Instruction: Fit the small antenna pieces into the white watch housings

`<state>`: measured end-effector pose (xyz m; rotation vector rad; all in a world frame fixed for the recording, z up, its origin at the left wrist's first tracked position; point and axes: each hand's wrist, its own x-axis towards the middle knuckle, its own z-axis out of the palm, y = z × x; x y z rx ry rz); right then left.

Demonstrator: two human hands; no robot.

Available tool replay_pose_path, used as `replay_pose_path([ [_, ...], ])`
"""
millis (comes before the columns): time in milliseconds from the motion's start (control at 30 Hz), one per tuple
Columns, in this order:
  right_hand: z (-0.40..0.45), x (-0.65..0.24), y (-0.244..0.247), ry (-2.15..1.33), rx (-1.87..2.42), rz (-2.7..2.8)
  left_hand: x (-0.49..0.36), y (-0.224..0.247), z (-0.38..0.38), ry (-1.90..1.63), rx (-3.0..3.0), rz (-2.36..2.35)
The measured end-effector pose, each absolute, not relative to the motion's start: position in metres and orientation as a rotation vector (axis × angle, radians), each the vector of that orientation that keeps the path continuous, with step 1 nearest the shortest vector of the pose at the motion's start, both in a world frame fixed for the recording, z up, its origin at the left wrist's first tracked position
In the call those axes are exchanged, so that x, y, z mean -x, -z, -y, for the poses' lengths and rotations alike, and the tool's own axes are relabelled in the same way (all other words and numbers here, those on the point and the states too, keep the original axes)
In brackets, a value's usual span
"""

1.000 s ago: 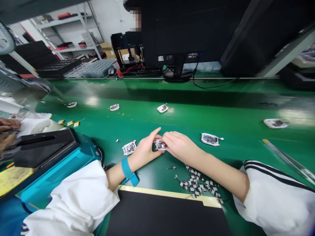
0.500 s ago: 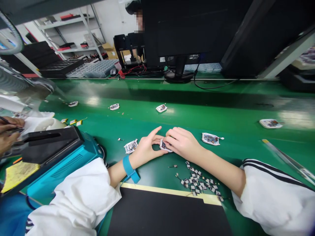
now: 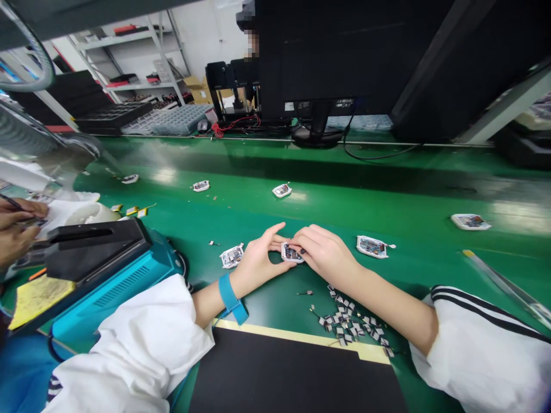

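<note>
My left hand (image 3: 258, 255) grips a small white device housing (image 3: 291, 254) with an exposed circuit board, holding its edges between thumb and fingers. My right hand (image 3: 325, 249) is closed in a pinch over the housing's right side. A tiny dark part (image 3: 303, 251) shows at its fingertips, partly hidden. Beside my left wrist, which wears a blue strap (image 3: 231, 298), lies another open housing (image 3: 232, 256). To the right of my right hand is a further housing (image 3: 372, 246). Below that hand, small grey components with short leads (image 3: 353, 327) are scattered in a pile.
More housings, one of them (image 3: 282, 190) central, lie across the green bench (image 3: 241, 212). Tweezers (image 3: 503, 284) rest at right, a black mat (image 3: 293, 373) in front. A teal machine (image 3: 116, 287) stands at left, near another person's hands (image 3: 19, 229). A monitor (image 3: 327, 51) stands behind.
My right fingers have drawn back slightly from the housing, so more of its circuit board shows. The left hand keeps its hold. The whole view has shifted a little.
</note>
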<state>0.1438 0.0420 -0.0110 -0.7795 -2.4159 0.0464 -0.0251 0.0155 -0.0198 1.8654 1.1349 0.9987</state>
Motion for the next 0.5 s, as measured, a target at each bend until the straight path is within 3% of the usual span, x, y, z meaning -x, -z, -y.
replay_pose_path([
  [267,-0.05,-0.142,0.025,-0.274,0.84,2.235,0.023,0.019,-0.017,-1.024,-1.647,-1.098],
  [500,-0.044,-0.147,0.024,-0.306,0.883,2.456,0.025,0.024,-0.021,-0.944,-1.593,-1.194],
])
